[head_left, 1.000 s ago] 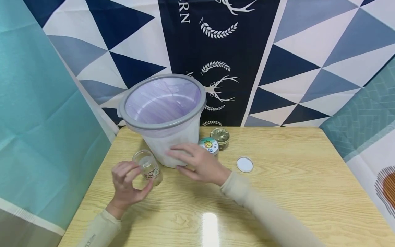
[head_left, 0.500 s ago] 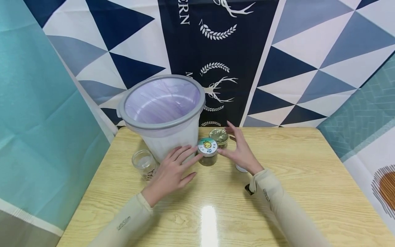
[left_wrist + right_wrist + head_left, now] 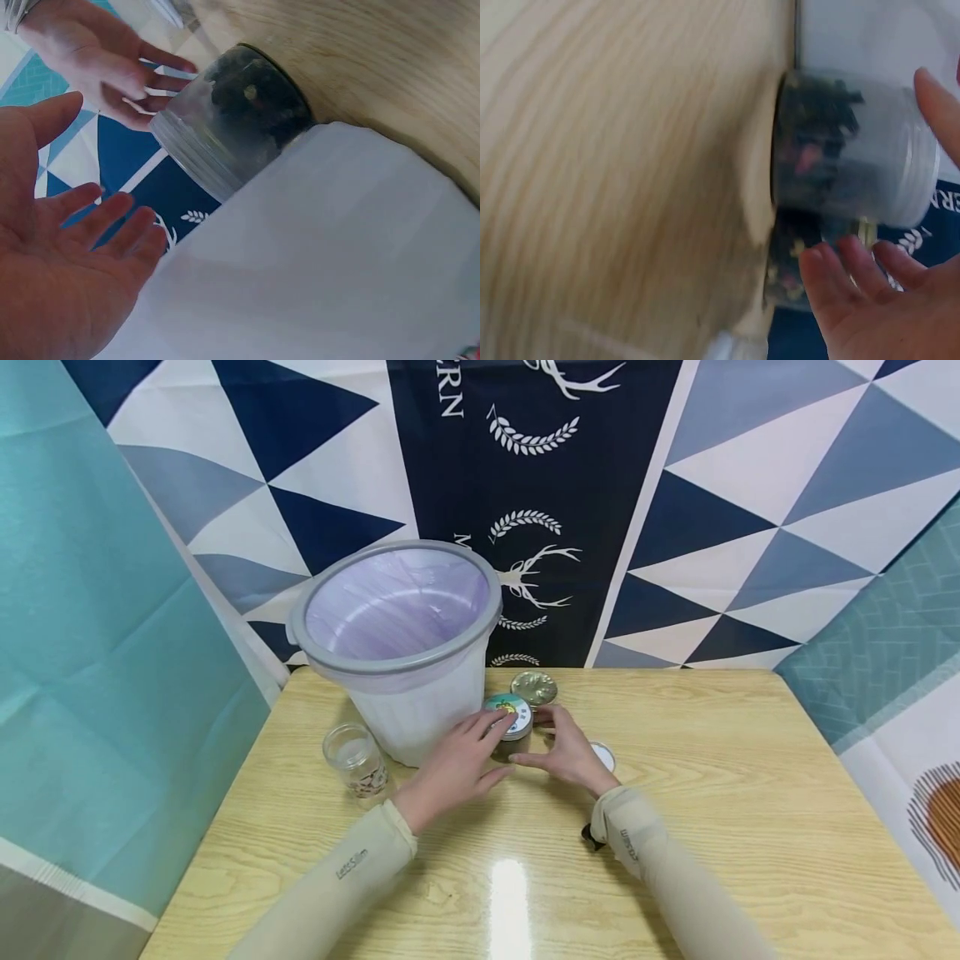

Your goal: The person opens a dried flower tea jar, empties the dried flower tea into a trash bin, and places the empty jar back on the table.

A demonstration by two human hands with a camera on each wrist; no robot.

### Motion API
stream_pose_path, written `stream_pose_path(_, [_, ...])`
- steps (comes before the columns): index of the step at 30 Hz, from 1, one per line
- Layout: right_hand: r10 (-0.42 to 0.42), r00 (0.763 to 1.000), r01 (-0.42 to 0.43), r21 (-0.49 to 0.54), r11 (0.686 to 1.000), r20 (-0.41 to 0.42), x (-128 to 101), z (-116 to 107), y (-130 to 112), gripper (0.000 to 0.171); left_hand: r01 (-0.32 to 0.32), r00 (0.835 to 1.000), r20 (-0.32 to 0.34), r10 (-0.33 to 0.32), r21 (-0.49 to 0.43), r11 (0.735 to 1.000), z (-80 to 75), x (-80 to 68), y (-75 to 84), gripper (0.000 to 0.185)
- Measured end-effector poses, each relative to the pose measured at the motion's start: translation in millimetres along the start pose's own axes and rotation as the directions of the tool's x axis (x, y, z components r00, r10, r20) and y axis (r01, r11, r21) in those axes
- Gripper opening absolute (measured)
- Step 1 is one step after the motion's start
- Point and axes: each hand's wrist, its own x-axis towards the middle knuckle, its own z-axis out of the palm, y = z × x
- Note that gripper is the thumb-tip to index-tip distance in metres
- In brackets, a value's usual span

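Note:
A clear jar with dark contents and a printed green-and-white lid stands against the white bin. My left hand reaches in from the left, fingertips over the lid's edge in the head view; the left wrist view shows those fingers spread, apart from the jar. My right hand lies at the jar's right, fingers half bent and thumb apart; whether it touches is unclear. Just behind is a gold-lidded jar, its body partly hidden by the right fingers. Neither hand grips anything.
The tall white bin with a grey rim and lilac inside stands behind my left hand. Left of it is a clear glass jar with a printed pattern. A round white lid lies by my right wrist. Patterned cloth backs the wooden table.
My left hand has moved from beside the glass jar rightward to the printed-lid jar. My right hand swung to that jar's right side, then came lower and nearer to it.

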Motion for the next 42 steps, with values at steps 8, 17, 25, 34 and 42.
stream_pose_path(8, [0.005,0.999,-0.01,-0.09,0.996,-0.049,9.4,14.9,-0.5,0.093,0.076,0.993,0.087,-0.082,0.073,0.994,13.2,19.8,9.5,0.079])
stream_pose_path(17, [0.02,0.999,-0.024,-0.097,0.995,-0.04,21.2,24.4,1.6,0.099,0.128,0.988,0.08,-0.132,0.045,0.991,17.3,24.7,12.4,0.072])
stream_pose_path(25, [0.039,0.998,-0.046,-0.133,0.99,-0.053,25.9,27.6,1.9,0.1,0.137,0.983,0.11,-0.144,0.073,0.988,18.6,24.0,10.4,0.07])
stream_pose_path(34, [-0.016,0.997,0.006,-0.129,0.992,-0.077,17.2,16.2,-2.3,0.094,0.117,0.991,0.064,-0.119,0.037,0.992,16.2,22.2,11.0,0.065])
stream_pose_path(42, [-0.099,0.987,0.083,-0.129,0.988,-0.127,-0.2,-14.8,-17.8,0.094,0.101,0.993,-0.054,-0.104,-0.042,0.994,0.3,24.6,14.6,0.058])
